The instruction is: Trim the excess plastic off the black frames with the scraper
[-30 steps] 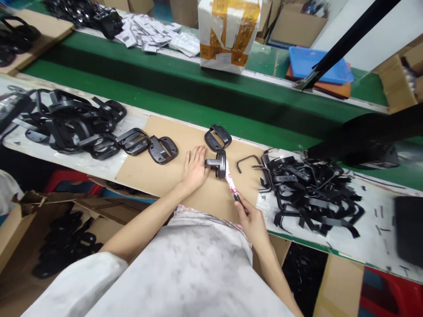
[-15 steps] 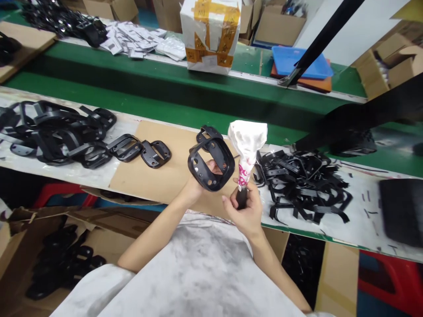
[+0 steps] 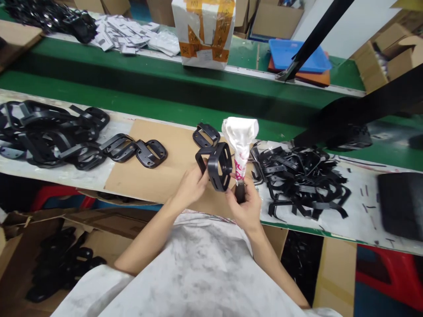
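My left hand [image 3: 191, 185] grips a black plastic handle frame [image 3: 216, 165] and holds it on edge above the brown cardboard sheet [image 3: 155, 176]. My right hand [image 3: 246, 204] is closed round the dark shaft of a tool [image 3: 240, 152] whose upper end is wrapped in white cloth with pink print. The tool stands upright, right beside the frame. Its thumb side touches the frame's lower edge. Another black frame [image 3: 205, 134] lies flat on the cardboard behind them.
Finished black frames [image 3: 56, 136] lie heaped at the left of the white bench, two more [image 3: 150, 152] on the cardboard. A tangle of black metal brackets [image 3: 297, 180] lies at the right. Behind runs a green conveyor [image 3: 148, 88] with a taped white box [image 3: 205, 31].
One second ago the frame lay on the cardboard under my left hand with the tool against it. Both were lifted; since half a second ago the frame has turned from face-on to edge-on.
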`<state>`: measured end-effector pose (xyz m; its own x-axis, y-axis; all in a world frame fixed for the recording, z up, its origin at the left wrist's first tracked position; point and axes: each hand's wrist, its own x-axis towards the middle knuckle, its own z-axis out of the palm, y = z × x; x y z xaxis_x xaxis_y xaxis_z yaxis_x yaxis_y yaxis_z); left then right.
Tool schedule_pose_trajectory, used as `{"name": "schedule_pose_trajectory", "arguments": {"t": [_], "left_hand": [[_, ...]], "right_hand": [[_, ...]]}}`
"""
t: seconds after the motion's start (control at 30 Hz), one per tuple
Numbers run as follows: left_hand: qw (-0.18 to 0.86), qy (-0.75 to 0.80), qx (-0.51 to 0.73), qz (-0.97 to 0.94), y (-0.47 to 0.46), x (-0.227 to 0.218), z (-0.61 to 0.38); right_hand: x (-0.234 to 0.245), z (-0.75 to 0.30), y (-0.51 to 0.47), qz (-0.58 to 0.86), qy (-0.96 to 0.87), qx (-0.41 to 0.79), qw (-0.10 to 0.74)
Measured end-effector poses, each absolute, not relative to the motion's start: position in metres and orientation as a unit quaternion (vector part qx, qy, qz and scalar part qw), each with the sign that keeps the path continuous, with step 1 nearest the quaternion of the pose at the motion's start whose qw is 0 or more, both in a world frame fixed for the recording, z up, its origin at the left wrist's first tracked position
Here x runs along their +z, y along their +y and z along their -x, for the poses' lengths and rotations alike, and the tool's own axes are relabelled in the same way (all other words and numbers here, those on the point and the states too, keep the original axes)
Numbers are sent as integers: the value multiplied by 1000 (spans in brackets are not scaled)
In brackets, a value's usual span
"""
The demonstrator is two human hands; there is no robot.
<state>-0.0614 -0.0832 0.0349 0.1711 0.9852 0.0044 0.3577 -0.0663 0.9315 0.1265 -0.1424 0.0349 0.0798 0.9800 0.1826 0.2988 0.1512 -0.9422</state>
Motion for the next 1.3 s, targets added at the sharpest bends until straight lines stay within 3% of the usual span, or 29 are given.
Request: {"name": "schedule_pose_trajectory", "arguments": {"t": [0.13,0.27,0.47,0.67,0.93,1.13,1.3], "left_hand": [[203,622,232,-720,-60,6,84],[120,624,191,-748,-55,-19,98],[125,597,243,-754,-61,-28,109],[131,609,246,-743,-65,-32,101],[149,667,250,-686,-78,-34,84],[143,669,241,-688,-76,-37,83],[135,667,243,-691,-76,-40,84]], "right_hand": [[21,-147,-154,597,-583,343,431],[7,-175,-177,634,-547,402,370],[3,-182,-206,623,-559,471,280],[-3,-149,-196,598,-597,471,253],[-6,-159,-188,599,-554,499,292],[-7,-157,-198,655,-506,437,353],[8,-159,-181,603,-594,474,241]]}}
